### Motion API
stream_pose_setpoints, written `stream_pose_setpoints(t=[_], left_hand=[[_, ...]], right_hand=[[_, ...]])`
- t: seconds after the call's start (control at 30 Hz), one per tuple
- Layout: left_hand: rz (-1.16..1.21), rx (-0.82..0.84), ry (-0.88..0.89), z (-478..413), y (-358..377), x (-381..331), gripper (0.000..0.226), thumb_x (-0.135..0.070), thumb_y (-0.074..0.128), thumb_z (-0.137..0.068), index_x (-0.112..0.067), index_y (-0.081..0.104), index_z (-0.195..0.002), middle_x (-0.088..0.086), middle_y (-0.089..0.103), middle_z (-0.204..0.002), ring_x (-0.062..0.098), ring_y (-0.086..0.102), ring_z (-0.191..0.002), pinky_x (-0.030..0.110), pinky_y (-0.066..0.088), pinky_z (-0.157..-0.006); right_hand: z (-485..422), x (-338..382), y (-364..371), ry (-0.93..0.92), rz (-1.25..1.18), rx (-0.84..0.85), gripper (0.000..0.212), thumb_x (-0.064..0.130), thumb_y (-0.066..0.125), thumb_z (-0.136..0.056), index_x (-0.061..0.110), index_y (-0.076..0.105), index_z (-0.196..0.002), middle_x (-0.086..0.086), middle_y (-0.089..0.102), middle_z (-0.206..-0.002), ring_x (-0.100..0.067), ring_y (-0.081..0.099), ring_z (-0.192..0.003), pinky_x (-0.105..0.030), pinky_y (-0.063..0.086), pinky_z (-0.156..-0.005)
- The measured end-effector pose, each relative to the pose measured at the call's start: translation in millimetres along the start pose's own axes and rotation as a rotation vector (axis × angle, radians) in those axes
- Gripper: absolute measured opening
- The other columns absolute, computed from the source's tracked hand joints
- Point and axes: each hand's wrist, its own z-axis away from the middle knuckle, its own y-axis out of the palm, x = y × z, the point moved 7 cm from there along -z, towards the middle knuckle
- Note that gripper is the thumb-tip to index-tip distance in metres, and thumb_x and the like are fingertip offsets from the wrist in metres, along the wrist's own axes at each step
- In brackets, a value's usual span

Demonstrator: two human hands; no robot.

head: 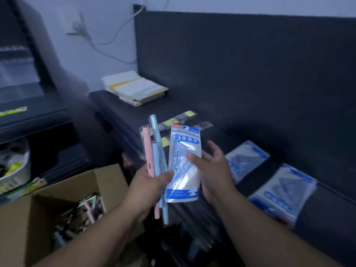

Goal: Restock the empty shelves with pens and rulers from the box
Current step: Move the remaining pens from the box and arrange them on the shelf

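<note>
My left hand (pixel 152 186) grips a bunch of pens (pixel 155 151), one pink and two pale blue, held upright above the shelf edge. Its thumb also presses on a blue-and-white pack of geometric rulers (pixel 183 164). My right hand (pixel 212 168) holds that pack from the right, thumb on its front and fingers behind it. The open cardboard box (pixel 63 193) stands at the lower left with several pens inside. On the dark shelf (pixel 327 214) at the right lie two piles of the same ruler packs (pixel 245 158) (pixel 283 193).
Long rulers with yellow labels (pixel 181 117) lie on the shelf behind the pens. A stack of white and yellow paper pads (pixel 134 87) sits at the shelf's far left end. A dark cabinet with a white bowl (pixel 17 166) stands on the left.
</note>
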Motion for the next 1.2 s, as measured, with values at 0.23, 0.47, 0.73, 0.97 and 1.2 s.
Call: stream_pose_setpoints(t=[0.23, 0.47, 0.73, 0.97, 1.2], left_hand=[[-0.143, 0.169, 0.087, 12.2, 122.6, -13.7, 0.016, -0.009, 0.068, -0.087, -0.011, 0.067, -0.102, 0.007, 0.075, -0.090, 0.019, 0.073, -0.076, 0.032, 0.058, -0.071], [-0.184, 0.266, 0.118, 17.4, 193.7, -9.0, 0.021, -0.018, 0.072, -0.082, -0.016, 0.067, -0.102, 0.007, 0.075, -0.092, 0.025, 0.072, -0.084, 0.043, 0.059, -0.077], [-0.138, 0.248, 0.112, -13.2, 202.9, -26.6, 0.011, -0.008, 0.065, -0.089, -0.012, 0.065, -0.100, 0.007, 0.074, -0.090, 0.020, 0.071, -0.080, 0.034, 0.060, -0.069], [-0.248, 0.288, 0.103, -47.1, 186.7, -50.8, 0.027, -0.020, 0.073, -0.084, -0.009, 0.063, -0.107, 0.009, 0.070, -0.094, 0.026, 0.069, -0.089, 0.044, 0.058, -0.081], [0.002, 0.203, -0.030, -46.5, 182.5, -51.1, 0.014, -0.012, 0.068, -0.088, -0.006, 0.059, -0.097, 0.010, 0.071, -0.076, 0.020, 0.071, -0.062, 0.033, 0.058, -0.057]], right_hand=[[18.9, 63.1, -119.7, -0.006, -0.112, -0.216, 0.040, -0.003, 0.070, -0.082, 0.003, 0.060, -0.121, -0.014, 0.074, -0.101, -0.028, 0.072, -0.089, -0.040, 0.058, -0.079], [39.8, 86.5, -177.1, 0.026, -0.109, -0.292, 0.025, 0.007, 0.069, -0.087, 0.004, 0.067, -0.111, -0.018, 0.074, -0.097, -0.031, 0.073, -0.085, -0.043, 0.061, -0.073], [45.1, 112.2, -188.2, -0.071, 0.468, -0.312, 0.013, 0.021, 0.068, -0.091, 0.019, 0.073, -0.103, -0.004, 0.077, -0.088, -0.022, 0.074, -0.079, -0.041, 0.061, -0.075], [34.7, 124.7, -168.6, 0.065, 0.873, -0.067, 0.019, 0.029, 0.062, -0.095, 0.028, 0.071, -0.111, 0.003, 0.076, -0.095, -0.016, 0.073, -0.087, -0.032, 0.057, -0.080], [52.3, 77.6, -179.9, 0.451, 0.584, 0.014, 0.044, 0.015, 0.084, -0.072, 0.013, 0.065, -0.111, -0.011, 0.075, -0.104, -0.026, 0.071, -0.093, -0.034, 0.058, -0.068]])
